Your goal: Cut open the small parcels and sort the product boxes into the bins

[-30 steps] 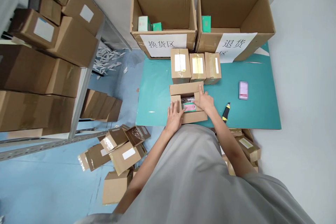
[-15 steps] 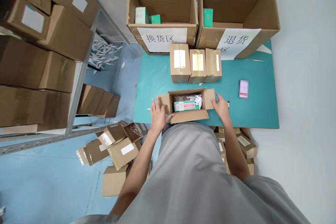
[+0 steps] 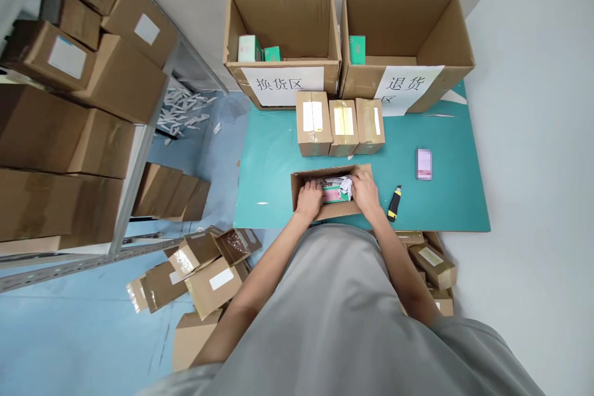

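Note:
An open cardboard box (image 3: 343, 212) stands near the table's front edge. Inside it lie a small green-and-pink box (image 3: 331, 195) and crumpled white printed paper (image 3: 346, 185), with clear plastic wrap behind. My left hand (image 3: 309, 200) reaches in at the left, its fingers curled at the small box's left end; the fingertips are partly hidden. On the other side my right hand (image 3: 365, 190) is inside too, fingers bent together against the crumpled paper. A black-and-yellow utility knife (image 3: 394, 203) lies on the table, right of my right hand.
Three taped cartons (image 3: 343, 127) stand behind the open box. Two large labelled cardboard boxes (image 3: 283, 83) at the back hold small green boxes. A phone (image 3: 424, 164) lies at the right of the green table (image 3: 455, 198). Shelves of cartons (image 3: 111, 74) rise at left; several boxes lie on the floor.
Both hands have moved from the open box's side flaps to its inside, onto the contents. The view has shifted, and the utility knife now shows fully.

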A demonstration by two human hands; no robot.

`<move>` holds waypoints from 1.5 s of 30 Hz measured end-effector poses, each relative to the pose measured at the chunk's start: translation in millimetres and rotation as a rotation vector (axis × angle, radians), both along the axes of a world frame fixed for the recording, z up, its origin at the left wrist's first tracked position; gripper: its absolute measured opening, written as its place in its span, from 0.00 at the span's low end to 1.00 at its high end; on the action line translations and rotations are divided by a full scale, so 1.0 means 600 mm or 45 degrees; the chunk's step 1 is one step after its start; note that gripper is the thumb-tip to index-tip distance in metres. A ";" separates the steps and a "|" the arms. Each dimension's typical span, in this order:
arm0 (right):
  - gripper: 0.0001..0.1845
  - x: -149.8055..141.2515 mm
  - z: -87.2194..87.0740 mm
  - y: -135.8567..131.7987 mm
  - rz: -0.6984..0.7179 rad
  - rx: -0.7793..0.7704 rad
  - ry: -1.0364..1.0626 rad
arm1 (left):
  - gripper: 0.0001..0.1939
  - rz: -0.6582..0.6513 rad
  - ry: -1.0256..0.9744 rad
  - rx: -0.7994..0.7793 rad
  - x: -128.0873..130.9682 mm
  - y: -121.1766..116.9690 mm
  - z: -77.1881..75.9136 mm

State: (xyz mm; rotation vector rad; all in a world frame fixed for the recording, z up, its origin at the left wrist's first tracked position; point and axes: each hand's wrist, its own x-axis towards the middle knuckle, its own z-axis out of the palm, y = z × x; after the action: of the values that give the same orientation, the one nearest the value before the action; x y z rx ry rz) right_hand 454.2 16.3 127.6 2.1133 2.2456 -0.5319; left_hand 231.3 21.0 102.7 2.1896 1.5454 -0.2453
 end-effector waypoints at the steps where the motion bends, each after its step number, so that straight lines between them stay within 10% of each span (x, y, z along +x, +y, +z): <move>1: 0.24 -0.005 0.003 0.006 0.047 -0.022 -0.035 | 0.25 0.006 -0.008 -0.021 0.003 0.007 -0.009; 14: 0.28 -0.031 -0.015 0.013 0.187 -0.075 -0.235 | 0.35 0.072 -0.044 -0.084 0.004 0.017 -0.064; 27: 0.24 -0.002 -0.030 0.023 0.114 0.009 -0.189 | 0.33 -0.021 -0.021 -0.022 0.009 0.001 0.022; 37: 0.23 0.043 -0.025 0.020 -0.318 0.069 0.842 | 0.38 0.191 -0.474 0.208 -0.093 -0.011 0.103; 45: 0.39 -0.003 0.032 -0.003 -0.394 0.087 1.439 | 0.41 0.483 -1.285 -0.160 -0.149 -0.003 0.103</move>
State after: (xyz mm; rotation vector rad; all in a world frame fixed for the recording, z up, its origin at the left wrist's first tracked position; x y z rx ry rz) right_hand 452.3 14.8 147.0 2.5583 2.2517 -2.1263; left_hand 141.8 19.1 164.3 1.4538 1.2210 0.7456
